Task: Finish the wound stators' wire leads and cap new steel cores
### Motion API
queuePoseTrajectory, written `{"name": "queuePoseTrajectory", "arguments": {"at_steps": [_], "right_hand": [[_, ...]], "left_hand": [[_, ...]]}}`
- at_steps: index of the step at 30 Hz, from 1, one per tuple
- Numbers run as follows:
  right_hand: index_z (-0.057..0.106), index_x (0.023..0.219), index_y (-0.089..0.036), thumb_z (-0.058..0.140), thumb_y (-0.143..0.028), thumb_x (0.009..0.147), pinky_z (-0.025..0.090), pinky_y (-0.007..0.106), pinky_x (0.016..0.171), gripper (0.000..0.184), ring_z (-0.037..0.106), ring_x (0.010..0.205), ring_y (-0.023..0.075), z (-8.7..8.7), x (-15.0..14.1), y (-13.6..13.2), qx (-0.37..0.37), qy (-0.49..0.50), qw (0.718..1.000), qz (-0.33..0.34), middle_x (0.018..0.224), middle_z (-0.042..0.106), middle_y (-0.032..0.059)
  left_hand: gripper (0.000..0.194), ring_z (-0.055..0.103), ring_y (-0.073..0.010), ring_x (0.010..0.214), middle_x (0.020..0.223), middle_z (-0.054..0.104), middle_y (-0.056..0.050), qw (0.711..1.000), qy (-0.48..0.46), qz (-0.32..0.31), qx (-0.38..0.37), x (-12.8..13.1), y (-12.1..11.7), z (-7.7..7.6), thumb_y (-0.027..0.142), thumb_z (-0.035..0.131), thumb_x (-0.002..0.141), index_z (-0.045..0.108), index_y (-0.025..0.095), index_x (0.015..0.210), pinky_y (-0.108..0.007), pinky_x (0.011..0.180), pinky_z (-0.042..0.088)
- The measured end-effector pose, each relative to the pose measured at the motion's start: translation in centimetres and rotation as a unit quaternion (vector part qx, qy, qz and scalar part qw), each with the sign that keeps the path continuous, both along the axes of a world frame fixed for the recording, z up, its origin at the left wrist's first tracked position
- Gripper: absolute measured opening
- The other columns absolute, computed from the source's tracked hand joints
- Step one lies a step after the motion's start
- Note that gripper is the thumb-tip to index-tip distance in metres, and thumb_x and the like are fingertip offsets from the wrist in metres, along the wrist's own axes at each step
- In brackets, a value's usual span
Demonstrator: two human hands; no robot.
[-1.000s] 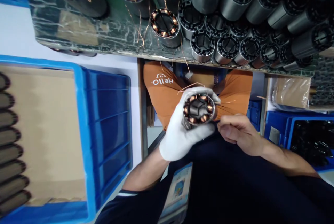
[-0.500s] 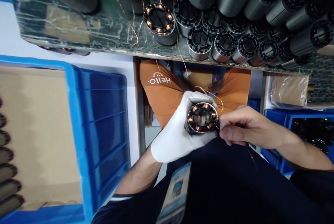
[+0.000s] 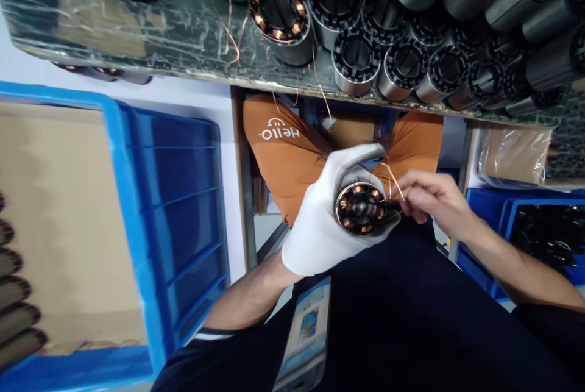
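With the left hand (image 3: 326, 221) gripping the wound stator (image 3: 361, 209) mid-frame, avoid kinking the copper wire (image 3: 395, 181) at the right hand (image 3: 427, 200), its pinch unclear

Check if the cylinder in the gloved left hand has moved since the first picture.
Yes: judged against the workbench, the cylinder has shifted right and farther from the bench's near edge.

Left: blue crate (image 3: 130, 221), cardboard (image 3: 77, 215) inside, dark cylinders (image 3: 18, 313) stacked at its left edge. Top: green bench (image 3: 183, 32), brown patch (image 3: 100, 17) on it. Right: clear plastic (image 3: 516, 151) above second crate (image 3: 489, 212), black parts (image 3: 546, 236) inside.
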State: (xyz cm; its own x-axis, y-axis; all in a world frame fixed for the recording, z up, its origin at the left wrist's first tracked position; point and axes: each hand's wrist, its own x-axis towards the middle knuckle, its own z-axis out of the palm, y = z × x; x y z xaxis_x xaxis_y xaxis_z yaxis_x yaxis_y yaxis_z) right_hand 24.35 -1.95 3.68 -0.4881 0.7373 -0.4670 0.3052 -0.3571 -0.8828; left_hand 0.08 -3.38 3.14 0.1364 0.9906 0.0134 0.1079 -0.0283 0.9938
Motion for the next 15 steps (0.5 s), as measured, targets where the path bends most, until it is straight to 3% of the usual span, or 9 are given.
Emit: {"name": "queuePoseTrajectory", "arguments": {"at_steps": [2, 5, 8, 11, 15], "right_hand": [[0.082, 0.127, -0.022, 0.082, -0.063, 0.104, 0.037, 0.023, 0.049, 0.047, 0.049, 0.053, 0.0092, 1.5, -1.1, 1.3, -0.046, 0.08, 0.994, -0.052, 0.079, 0.067, -0.0042], [0.087, 0.111, -0.022, 0.098, -0.051, 0.091, 0.033, 0.022, 0.048, 0.037, 0.046, 0.054, 0.0072, 2.6, -3.2, 2.6, -0.03, 0.108, 0.991, -0.078, 0.079, 0.067, -0.0044], [0.084, 0.09, -0.021, 0.094, -0.042, 0.096, 0.04, 0.025, 0.052, 0.024, 0.055, 0.06, 0.0102, 2.7, -4.1, 2.9, 0.084, 0.057, 0.991, -0.09, 0.083, 0.073, -0.0003], [0.081, 0.086, -0.021, 0.087, -0.03, 0.101, 0.046, 0.027, 0.059, 0.018, 0.06, 0.068, 0.0131, 2.9, -4.0, 2.6, 0.217, -0.003, 0.972, -0.094, 0.082, 0.072, 0.0006], [0.078, 0.089, -0.022, 0.082, -0.033, 0.106, 0.048, 0.029, 0.061, 0.02, 0.06, 0.07, 0.0151, 3.7, -3.9, 1.9, 0.265, -0.03, 0.959, -0.094, 0.084, 0.071, 0.0022]], "left_hand": [[0.094, 0.083, -0.0286, 0.108, 0.132, 0.078, -0.008, 1.0, -0.004, -0.011, -0.006, -0.1, 0.0, 0.2, 0.035, 0.109, 0.073, 0.065, 0.03, 0.156, -0.037, 0.088, 0.074], [0.1, 0.085, -0.0301, 0.11, 0.136, 0.08, -0.009, 0.998, -0.026, -0.038, -0.033, 0.3, -0.3, 0.1, 0.034, 0.107, 0.077, 0.057, 0.031, 0.164, -0.037, 0.087, 0.074], [0.094, 0.087, -0.0264, 0.098, 0.125, 0.084, -0.005, 0.998, 0.003, -0.038, -0.056, 0.8, -0.8, 0.0, 0.032, 0.103, 0.079, 0.056, 0.032, 0.161, -0.033, 0.078, 0.071], [0.084, 0.085, -0.0234, 0.084, 0.107, 0.084, 0.0, 0.998, 0.046, 0.01, -0.052, 1.1, -1.3, 0.1, 0.036, 0.104, 0.074, 0.06, 0.031, 0.146, -0.032, 0.073, 0.067], [0.07, 0.083, -0.0218, 0.081, 0.104, 0.082, 0.002, 0.997, 0.063, 0.046, 0.007, 1.4, -1.6, 0.0, 0.036, 0.105, 0.071, 0.065, 0.032, 0.128, -0.032, 0.07, 0.065]]}}
